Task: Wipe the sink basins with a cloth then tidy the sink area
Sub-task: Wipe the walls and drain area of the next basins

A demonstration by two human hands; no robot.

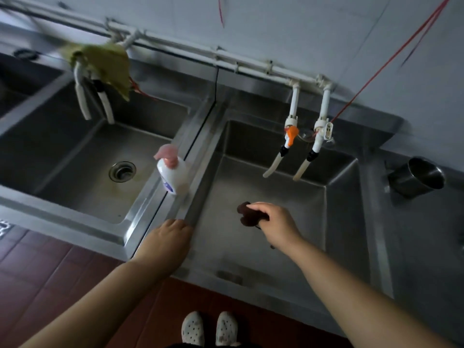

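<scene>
Two steel sink basins lie side by side: the left basin [82, 156] with a round drain [122, 171], and the right basin [296, 197]. My right hand [276, 226] grips a small dark brown cloth [248, 214] over the floor of the right basin. My left hand [169, 238] rests on the steel ridge between the basins at its near end, its fingers curled over the edge of the right basin.
A white soap bottle with a pink pump [172, 172] stands on the ridge between the basins. A yellow-green rag [105, 66] hangs over the left taps. Two white taps [301, 146] hang over the right basin. A steel cup [418, 177] lies on the right counter.
</scene>
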